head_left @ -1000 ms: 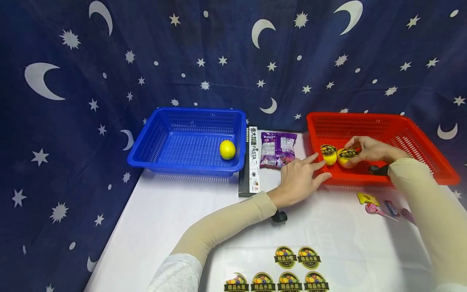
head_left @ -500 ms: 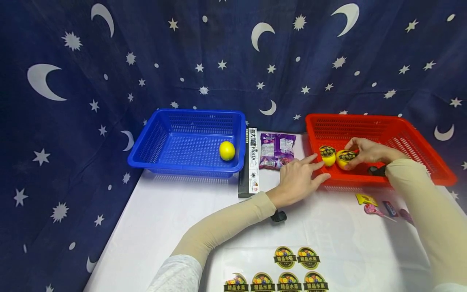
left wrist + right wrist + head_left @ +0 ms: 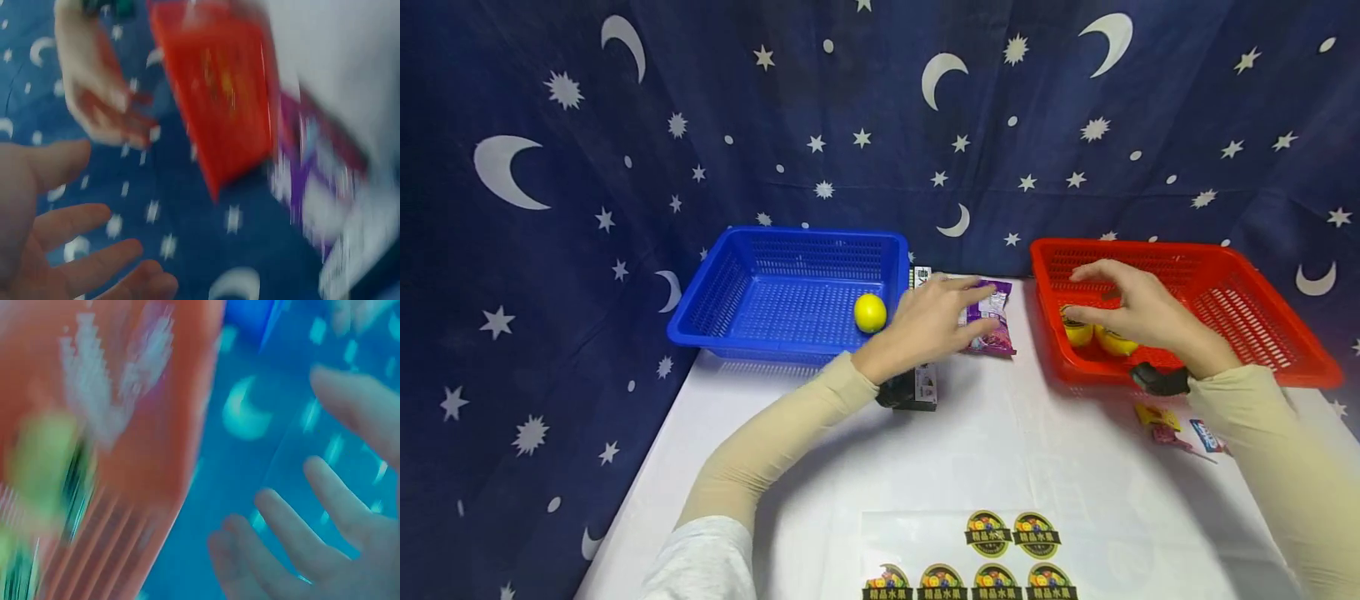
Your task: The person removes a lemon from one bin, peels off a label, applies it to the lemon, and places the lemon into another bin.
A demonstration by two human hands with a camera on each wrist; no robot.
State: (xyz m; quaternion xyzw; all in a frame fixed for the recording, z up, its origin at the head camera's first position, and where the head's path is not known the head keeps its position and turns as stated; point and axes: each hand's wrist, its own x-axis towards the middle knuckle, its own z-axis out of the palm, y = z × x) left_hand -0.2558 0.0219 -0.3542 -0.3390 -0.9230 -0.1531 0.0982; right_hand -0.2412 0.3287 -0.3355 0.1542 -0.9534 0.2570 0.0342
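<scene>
My right hand (image 3: 1138, 310) hovers over the left end of the red basket (image 3: 1225, 275) with its fingers spread and holding nothing. Below it, two yellow lemon-like fruits (image 3: 1116, 342) with dark round labels lie side by side in the basket, partly hidden by the hand. My left hand (image 3: 928, 321) is in the air above the purple snack packet (image 3: 996, 333) and the pasta box (image 3: 925, 387), its fingers loosely spread with nothing between them. One more yellow fruit (image 3: 870, 313), showing no label, lies at the right end of the blue basket (image 3: 790, 342). Both wrist views are blurred.
Round fruit stickers (image 3: 1037, 534) lie on a clear sheet at the table's front. Small wrapped sweets (image 3: 1156, 416) and a lollipop (image 3: 1172, 437) lie before the red basket. A dark curtain (image 3: 850, 108) with moons and stars stands behind the baskets.
My right hand has let go of the labelled fruit and lifted out above the basket. My left hand has left the red basket's rim and moved left, over the packet and box.
</scene>
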